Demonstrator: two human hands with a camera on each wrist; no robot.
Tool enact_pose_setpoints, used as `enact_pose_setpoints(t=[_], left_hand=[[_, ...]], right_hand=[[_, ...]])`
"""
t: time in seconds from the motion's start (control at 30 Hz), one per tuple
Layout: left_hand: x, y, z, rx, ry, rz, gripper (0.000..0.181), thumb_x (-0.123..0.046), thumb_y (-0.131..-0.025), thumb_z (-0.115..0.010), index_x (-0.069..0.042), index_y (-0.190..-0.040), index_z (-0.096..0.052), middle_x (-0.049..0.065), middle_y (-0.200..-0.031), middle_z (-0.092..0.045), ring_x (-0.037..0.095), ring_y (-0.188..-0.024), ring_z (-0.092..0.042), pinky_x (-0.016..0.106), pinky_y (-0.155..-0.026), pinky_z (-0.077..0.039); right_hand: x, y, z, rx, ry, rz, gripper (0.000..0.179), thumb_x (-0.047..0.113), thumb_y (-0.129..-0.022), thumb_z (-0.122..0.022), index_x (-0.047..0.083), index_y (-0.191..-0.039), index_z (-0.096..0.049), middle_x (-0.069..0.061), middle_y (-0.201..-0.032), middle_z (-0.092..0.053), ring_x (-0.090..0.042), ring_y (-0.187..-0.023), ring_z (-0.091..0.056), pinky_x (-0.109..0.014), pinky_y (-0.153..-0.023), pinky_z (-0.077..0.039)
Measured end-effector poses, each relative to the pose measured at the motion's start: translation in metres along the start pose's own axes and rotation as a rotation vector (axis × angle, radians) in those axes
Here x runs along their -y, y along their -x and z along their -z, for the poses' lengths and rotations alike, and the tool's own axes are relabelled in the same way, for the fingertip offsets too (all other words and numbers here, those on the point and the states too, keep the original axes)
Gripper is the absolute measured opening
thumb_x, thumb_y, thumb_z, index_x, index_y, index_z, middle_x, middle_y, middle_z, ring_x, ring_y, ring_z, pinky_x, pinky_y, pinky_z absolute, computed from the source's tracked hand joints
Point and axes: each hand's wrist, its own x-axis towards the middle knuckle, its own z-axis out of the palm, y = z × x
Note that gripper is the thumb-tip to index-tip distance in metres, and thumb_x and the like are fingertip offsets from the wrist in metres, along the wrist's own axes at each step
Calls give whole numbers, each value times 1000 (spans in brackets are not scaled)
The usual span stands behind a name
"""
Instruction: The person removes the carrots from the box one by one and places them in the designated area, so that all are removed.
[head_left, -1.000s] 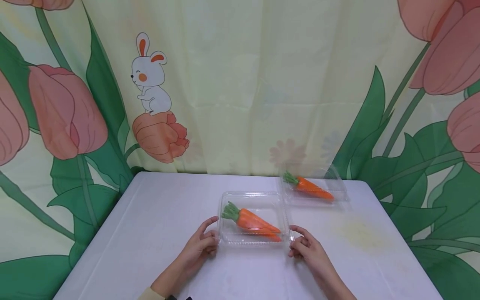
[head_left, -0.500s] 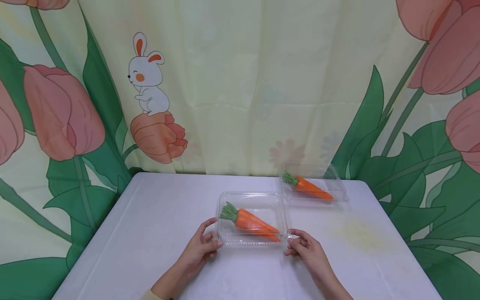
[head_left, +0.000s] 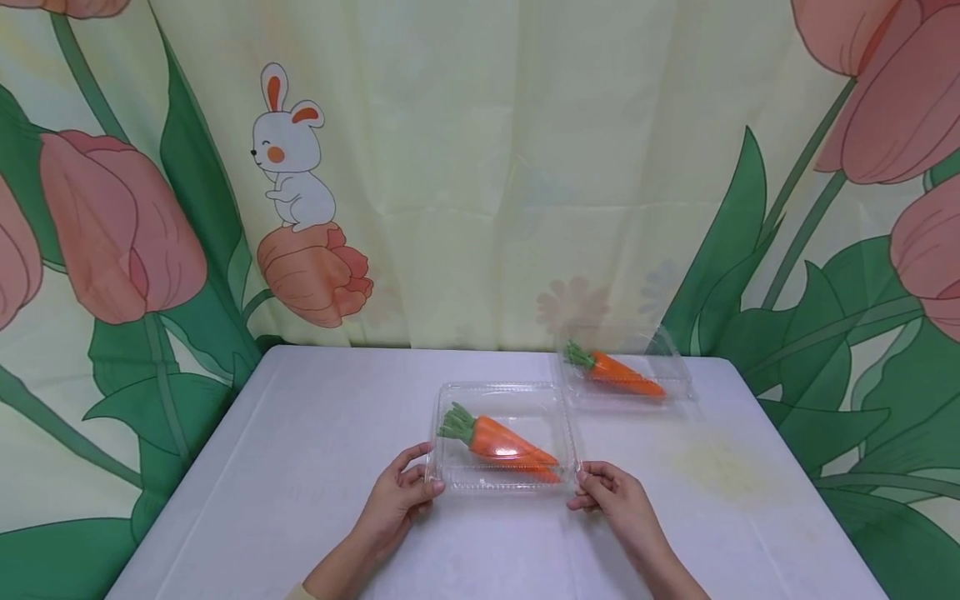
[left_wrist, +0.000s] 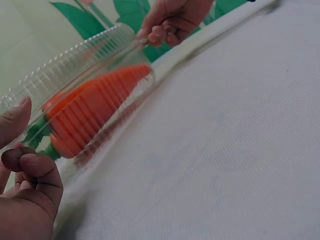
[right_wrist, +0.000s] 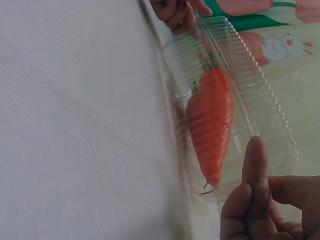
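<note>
A clear plastic clamshell box [head_left: 498, 404] lies on the white table with its lid down. Inside is an orange carrot [head_left: 512, 443] with a green top pointing left; a second orange shape shows beside it in the wrist views, carrot or reflection I cannot tell. My left hand [head_left: 397, 497] pinches the box's front left corner, thumb on the rim and fingers below. At the front right corner my right hand [head_left: 618, 504] pinches the rim between thumb and fingers. In the right wrist view, the right hand [right_wrist: 262, 205] partly hides that corner.
Behind and to the right stands another clear clamshell box [head_left: 678, 367] with a carrot [head_left: 622, 375] in it. A curtain [head_left: 450, 167] printed with tulips and a rabbit hangs behind the white table [head_left: 300, 442].
My left thumb has come up onto the box's front left corner. The right hand has shifted slightly left and its fingers have closed on the rim. The box stays in about the same place.
</note>
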Motion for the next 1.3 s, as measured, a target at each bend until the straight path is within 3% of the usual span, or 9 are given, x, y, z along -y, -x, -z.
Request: enact_pose_setpoints(t=[0.27,0.5,0.8,0.97,1.1,1.3], left_hand=[[3,0,-1,-75,11,-44,67,8,-84,-76,4,-144,-46,-2,-89,-65,7,-69,-54,21,-59,-43],[3,1,-3,-141,-12,-70,53,6,-84,-77,7,-132,-54,0,-91,-65,7,-70,-54,21,-57,-42],[8,1,-5,-180,-38,-97,38,4,-89,-75,9,-122,-58,1,-91,-62,6,-70,-53,20,-56,-41],[10,2,-7,-221,-149,-120,23,-4,-91,-76,6,-106,-62,0,-86,-58,5,-59,-45,19,-51,-37],[8,1,-11,-245,-268,-144,24,-12,-92,-77,3,-105,-62,1,-89,-55,5,-55,-43,20,-49,-37],[5,2,-13,-256,-246,-121,27,-13,-94,-76,3,-108,-61,2,-91,-54,5,-59,-46,20,-51,-39]], right_hand=[[2,0,-2,11,62,12,22,13,-106,-57,-8,-112,-63,-10,-79,-68,-21,-73,-74,-27,-69,-55],[7,1,-4,4,115,14,19,13,-107,-55,-5,-106,-63,-7,-79,-65,-22,-72,-73,-29,-68,-55],[8,1,-6,14,153,18,19,13,-108,-52,-4,-103,-60,-6,-80,-60,-21,-69,-71,-27,-67,-53],[7,0,-8,5,215,14,30,22,-111,-46,0,-95,-58,-5,-77,-61,-20,-67,-68,-29,-69,-52],[7,-2,-10,0,248,4,35,27,-112,-42,1,-94,-57,-5,-75,-62,-19,-67,-66,-32,-70,-51],[6,-3,-10,8,258,18,34,25,-112,-41,1,-94,-56,-6,-74,-62,-20,-67,-65,-32,-69,-50]])
